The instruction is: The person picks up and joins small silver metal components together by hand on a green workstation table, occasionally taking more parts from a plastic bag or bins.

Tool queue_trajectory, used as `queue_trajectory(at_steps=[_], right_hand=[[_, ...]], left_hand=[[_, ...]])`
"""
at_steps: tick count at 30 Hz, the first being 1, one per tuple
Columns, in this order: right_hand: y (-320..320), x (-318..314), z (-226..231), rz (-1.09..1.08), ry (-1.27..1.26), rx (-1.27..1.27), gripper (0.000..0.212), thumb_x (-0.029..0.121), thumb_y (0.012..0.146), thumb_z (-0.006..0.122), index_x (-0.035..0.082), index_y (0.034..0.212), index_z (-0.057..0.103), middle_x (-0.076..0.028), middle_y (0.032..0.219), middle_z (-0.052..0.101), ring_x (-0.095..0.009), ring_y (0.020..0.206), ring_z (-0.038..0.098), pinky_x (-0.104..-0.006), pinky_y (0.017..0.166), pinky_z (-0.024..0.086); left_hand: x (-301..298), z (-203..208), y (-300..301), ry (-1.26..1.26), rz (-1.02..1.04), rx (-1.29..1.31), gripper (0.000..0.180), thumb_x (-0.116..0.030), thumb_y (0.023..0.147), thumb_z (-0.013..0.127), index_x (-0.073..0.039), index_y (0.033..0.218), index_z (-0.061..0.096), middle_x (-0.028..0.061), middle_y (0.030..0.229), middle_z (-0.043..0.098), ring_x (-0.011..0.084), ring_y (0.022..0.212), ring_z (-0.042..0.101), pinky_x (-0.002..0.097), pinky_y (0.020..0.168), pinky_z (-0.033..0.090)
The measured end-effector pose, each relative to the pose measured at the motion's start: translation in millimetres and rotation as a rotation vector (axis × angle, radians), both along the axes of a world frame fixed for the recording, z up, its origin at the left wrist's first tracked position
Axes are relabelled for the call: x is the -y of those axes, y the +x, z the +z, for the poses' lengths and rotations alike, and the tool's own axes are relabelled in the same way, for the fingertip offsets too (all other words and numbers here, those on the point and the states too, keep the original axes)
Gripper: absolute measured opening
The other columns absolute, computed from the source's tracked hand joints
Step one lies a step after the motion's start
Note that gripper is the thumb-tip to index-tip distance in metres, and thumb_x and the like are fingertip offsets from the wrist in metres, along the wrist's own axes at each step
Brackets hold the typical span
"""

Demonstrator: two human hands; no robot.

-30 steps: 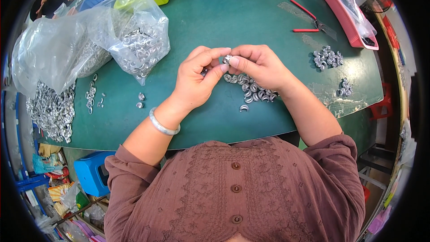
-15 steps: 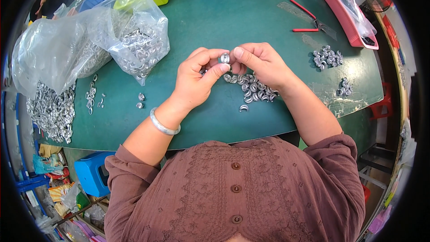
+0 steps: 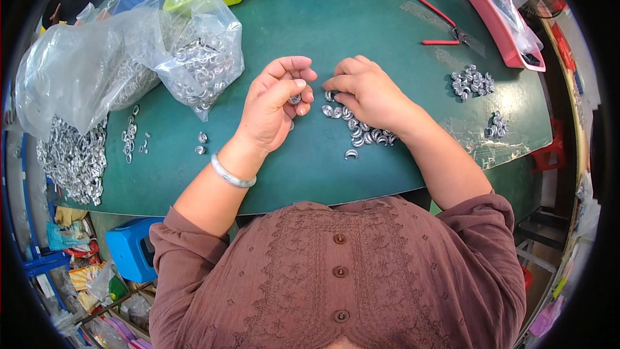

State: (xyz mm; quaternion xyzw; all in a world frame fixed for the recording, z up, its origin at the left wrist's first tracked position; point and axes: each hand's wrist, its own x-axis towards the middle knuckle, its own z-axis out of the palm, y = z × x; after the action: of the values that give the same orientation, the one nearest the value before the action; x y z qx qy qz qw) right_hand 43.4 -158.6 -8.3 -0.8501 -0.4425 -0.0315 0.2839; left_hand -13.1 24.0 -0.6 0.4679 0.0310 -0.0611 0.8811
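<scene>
"Two bare hands over the green counter point(image 3: 310, 32). State of each grip?"

"Left hand point(image 3: 274, 105): palm partly turned up, fingers loosely curled, a small silver piece point(image 3: 295, 99) held between them, below the thumb. Index finger stands clear of the thumb. Pale bangle point(image 3: 231, 174) on that wrist."

"And the right?"

"Right hand point(image 3: 368, 94): palm down, thumb and index slightly parted at a curved silver piece point(image 3: 329, 96) on the far left edge of the pile point(image 3: 367, 134). Contact likely at the fingertips; cannot tell whether the grip has closed on it. The pile lies partly under that hand, one crescent piece point(image 3: 351, 154) apart on its near side."

"Surroundings, left?"

"Two small silver pieces point(image 3: 201, 143) near the left forearm; then a line of rings point(image 3: 130, 134), and a large silver heap point(image 3: 74, 161) at the counter's left end. Clear plastic bag point(image 3: 201, 74) of silver parts beyond."

"Right?"

"Two clusters: a larger one point(image 3: 473, 84) and, nearer the person, a smaller one point(image 3: 496, 126). Red-handled pliers point(image 3: 458, 36) lie farther back, handles spread, beside a pink basket point(image 3: 494, 22)."
</scene>
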Motion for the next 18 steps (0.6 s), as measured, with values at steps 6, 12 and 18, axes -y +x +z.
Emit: queue_trajectory(at_steps=[6, 12, 18], right_hand=[[7.3, 1.6, -5.2, -0.007, 0.102, -0.043, 0.011, 0.008, 0.071, 0.062, 0.008, 0.081, 0.066, -0.008, 0.08, 0.058, -0.025, 0.079, 0.054, -0.0351, 0.072, 0.044], [2.2, 0.6, 10.5, -0.155, 0.421, -0.555, 0.01, 0.005, 0.076, 0.06, 0.001, 0.084, 0.064, -0.003, 0.083, 0.061, -0.012, 0.081, 0.054, -0.0258, 0.074, 0.042], [-4.5, -2.5, 13.6, -0.211, 0.5, -0.734, 0.011, 0.006, 0.078, 0.06, 0.001, 0.087, 0.064, -0.001, 0.081, 0.061, -0.008, 0.078, 0.053, -0.0239, 0.073, 0.042]], left_hand=[[1.0, -3.4, -0.2, 0.223, -0.002, 0.014, 0.017, -0.005, 0.082, 0.054, -0.003, 0.098, 0.056, 0.0005, 0.078, 0.054, 0.0058, 0.06, 0.046, 0.0184, 0.05, 0.037], [7.5, -2.8, -4.4, 0.51, 0.006, 0.107, 0.014, -0.012, 0.084, 0.057, -0.004, 0.095, 0.058, -0.0055, 0.069, 0.049, 0.0014, 0.055, 0.04, 0.0154, 0.049, 0.033], [9.6, 0.6, -5.1, 0.445, -0.054, 0.015, 0.015, -0.013, 0.083, 0.06, -0.002, 0.094, 0.06, -0.0048, 0.072, 0.053, 0.0011, 0.059, 0.042, 0.0158, 0.051, 0.034]])
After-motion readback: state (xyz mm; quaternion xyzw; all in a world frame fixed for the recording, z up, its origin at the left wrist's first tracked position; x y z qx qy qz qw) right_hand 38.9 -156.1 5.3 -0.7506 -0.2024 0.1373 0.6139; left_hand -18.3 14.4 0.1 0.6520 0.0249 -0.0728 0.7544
